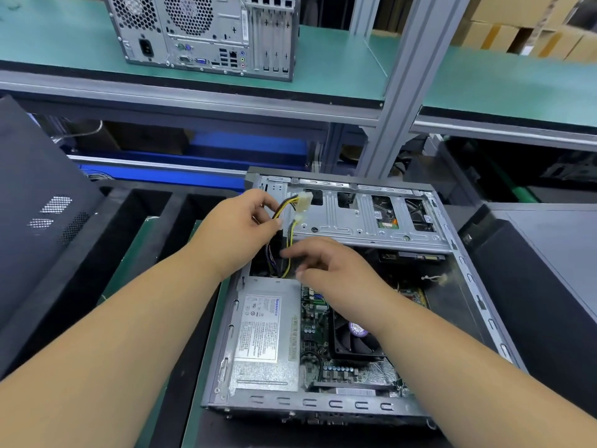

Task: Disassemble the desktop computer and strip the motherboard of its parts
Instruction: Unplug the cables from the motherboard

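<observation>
Head view, one frame.

1. Desktop computer: lying on its side on the bench, side panel off, interior facing up. Near wall w/ slotted cut-outs runs along the front edge.
2. Power supply: silver box w/ label, near-left corner of the case interior.
3. Motherboard: green, on the case floor just right of the power supply; partly hidden under the right forearm.
4. CPU fan: black, purple hub sticker, on the motherboard; right wrist passes over it.
5. Drive cage: grey metal, spans the far end of the case.
6. Cable bundle: yellow/black/red wires, rising from the dark gap beyond the power supply, ending in white connectors held up in front of the drive cage.
7. Left hand: fingers curled, pinching the cable bundle just below the connectors, lifted above the case.
8. Right hand: over the case interior, fingers loosely spread and reaching toward the lower wires; fingertips blurred, contact w/ wires can't be told. Holds nothing that I can see.
9. Second computer tower: upright on the green upper shelf, rear ports facing the bench.
10. Dark side panel: leaning at far left.
</observation>
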